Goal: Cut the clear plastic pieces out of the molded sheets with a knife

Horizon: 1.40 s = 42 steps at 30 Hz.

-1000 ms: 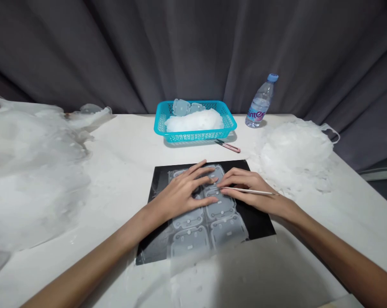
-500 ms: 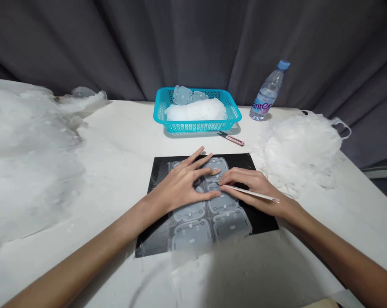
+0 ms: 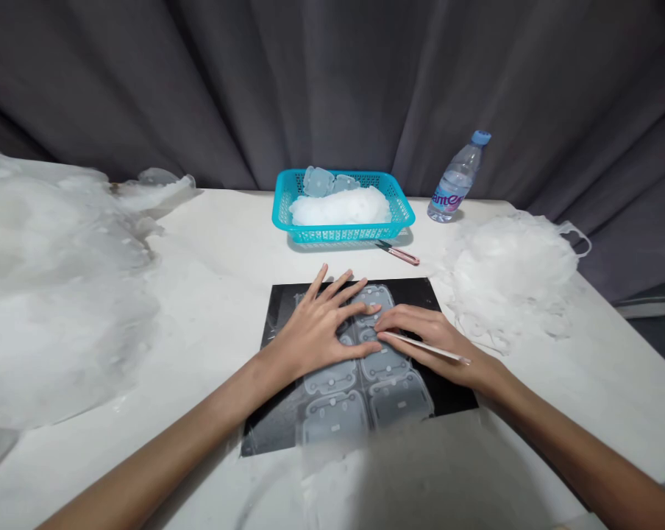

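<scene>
A translucent moulded sheet (image 3: pixel 402 398) with several rounded-square panels lies over a black mat (image 3: pixel 277 422) on the white table. My left hand (image 3: pixel 326 324) rests flat on the sheet, fingers spread, thumb and forefinger on either side of a small gap. In that gap, my right hand (image 3: pixel 421 335) pinches a thin white pen-like tool (image 3: pixel 435 349), its back end pointing right and towards me. Its tip meets the sheet between two panels at the right column; the exact tip is hidden by my fingers.
Behind the mat stands a turquoise basket (image 3: pixel 343 234) with white pieces and clear panels inside. Small pink-handled snips (image 3: pixel 402 255) lie before it. A water bottle (image 3: pixel 452 184) stands to the right, near a white heap of film scraps (image 3: pixel 514 276). A large translucent pile (image 3: pixel 51 294) covers the left.
The whole view has shifted, so things sit a little lower. My left fingers have spread wider and the left hand turned slightly. My right hand keeps the tool at about the same spot.
</scene>
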Each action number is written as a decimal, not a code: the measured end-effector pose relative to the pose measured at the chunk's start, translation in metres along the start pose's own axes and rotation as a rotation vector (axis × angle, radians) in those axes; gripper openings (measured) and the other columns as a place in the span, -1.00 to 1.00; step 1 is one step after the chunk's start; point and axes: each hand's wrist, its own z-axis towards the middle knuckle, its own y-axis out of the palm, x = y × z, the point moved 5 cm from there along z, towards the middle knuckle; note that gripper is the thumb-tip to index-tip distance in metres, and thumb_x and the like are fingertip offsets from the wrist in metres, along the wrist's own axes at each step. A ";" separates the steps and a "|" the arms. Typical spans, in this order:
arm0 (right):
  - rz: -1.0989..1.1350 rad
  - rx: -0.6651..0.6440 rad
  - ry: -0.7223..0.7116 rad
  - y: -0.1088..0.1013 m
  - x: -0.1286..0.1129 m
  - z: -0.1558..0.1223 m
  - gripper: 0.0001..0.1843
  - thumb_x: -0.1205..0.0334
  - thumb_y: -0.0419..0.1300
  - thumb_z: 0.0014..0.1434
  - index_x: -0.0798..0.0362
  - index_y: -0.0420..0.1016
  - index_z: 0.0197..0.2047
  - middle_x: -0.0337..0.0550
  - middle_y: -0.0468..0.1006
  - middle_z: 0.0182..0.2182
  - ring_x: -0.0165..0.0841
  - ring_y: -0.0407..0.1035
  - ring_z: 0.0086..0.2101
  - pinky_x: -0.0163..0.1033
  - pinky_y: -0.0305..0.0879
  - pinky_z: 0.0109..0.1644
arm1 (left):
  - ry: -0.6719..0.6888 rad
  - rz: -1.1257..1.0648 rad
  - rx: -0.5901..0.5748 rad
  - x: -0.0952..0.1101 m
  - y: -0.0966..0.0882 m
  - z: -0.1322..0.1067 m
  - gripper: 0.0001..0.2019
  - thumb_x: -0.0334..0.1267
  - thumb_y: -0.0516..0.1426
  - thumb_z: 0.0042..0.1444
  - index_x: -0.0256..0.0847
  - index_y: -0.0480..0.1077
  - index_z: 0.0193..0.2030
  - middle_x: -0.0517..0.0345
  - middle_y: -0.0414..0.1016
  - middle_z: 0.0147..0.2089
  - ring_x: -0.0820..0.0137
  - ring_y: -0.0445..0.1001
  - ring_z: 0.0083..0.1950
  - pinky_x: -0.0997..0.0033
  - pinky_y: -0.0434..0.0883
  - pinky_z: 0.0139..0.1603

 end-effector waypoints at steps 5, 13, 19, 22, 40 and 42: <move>-0.046 -0.034 -0.011 -0.004 -0.002 0.000 -0.80 0.26 0.07 0.53 0.03 0.50 0.07 -0.05 0.59 0.00 -0.26 0.49 0.06 -0.14 0.40 0.18 | -0.009 -0.022 -0.012 0.000 0.001 0.000 -0.37 0.34 0.19 0.22 0.01 0.52 0.27 0.06 0.28 0.52 0.00 0.13 0.59 -0.29 -0.36 0.62; 0.016 -0.051 0.024 -0.016 0.006 -0.002 -0.81 0.19 0.11 0.51 -0.01 0.55 0.02 -0.09 0.63 -0.04 -0.25 0.53 0.00 -0.14 0.44 0.11 | -0.033 -0.012 -0.052 -0.001 -0.001 0.003 -0.35 0.38 0.18 0.20 0.04 0.52 0.26 0.06 0.27 0.53 -0.01 0.13 0.58 -0.31 -0.34 0.61; 0.047 -0.035 -0.013 -0.008 0.008 -0.001 -0.80 0.21 0.09 0.52 -0.02 0.54 0.04 -0.08 0.62 -0.01 -0.27 0.51 0.04 -0.13 0.44 0.16 | -0.046 -0.009 -0.062 -0.001 -0.002 0.003 -0.35 0.35 0.21 0.18 0.02 0.52 0.26 0.05 0.25 0.54 -0.04 0.13 0.58 -0.31 -0.36 0.61; 0.047 -0.054 -0.032 -0.007 0.006 0.000 -0.79 0.23 0.07 0.53 -0.01 0.52 0.07 -0.07 0.61 0.01 -0.26 0.49 0.08 -0.11 0.43 0.20 | -0.046 -0.015 -0.066 -0.001 -0.002 0.003 -0.35 0.36 0.21 0.18 0.03 0.52 0.27 0.05 0.24 0.54 -0.04 0.13 0.58 -0.31 -0.35 0.61; 0.031 -0.058 -0.077 -0.009 0.007 -0.005 -0.78 0.27 0.07 0.52 0.01 0.50 0.12 0.00 0.59 0.03 -0.23 0.48 0.09 -0.07 0.43 0.20 | -0.077 -0.037 -0.088 -0.002 -0.001 0.001 -0.34 0.37 0.20 0.18 0.08 0.49 0.30 0.05 0.22 0.56 0.01 0.12 0.59 -0.30 -0.27 0.61; 0.013 -0.067 -0.107 -0.009 0.007 -0.005 -0.77 0.28 0.07 0.52 0.01 0.49 0.13 0.02 0.59 0.04 -0.22 0.46 0.11 -0.05 0.42 0.22 | -0.072 -0.038 -0.086 -0.002 -0.001 0.001 -0.34 0.37 0.21 0.18 0.07 0.49 0.30 0.03 0.22 0.55 0.01 0.12 0.59 -0.30 -0.26 0.61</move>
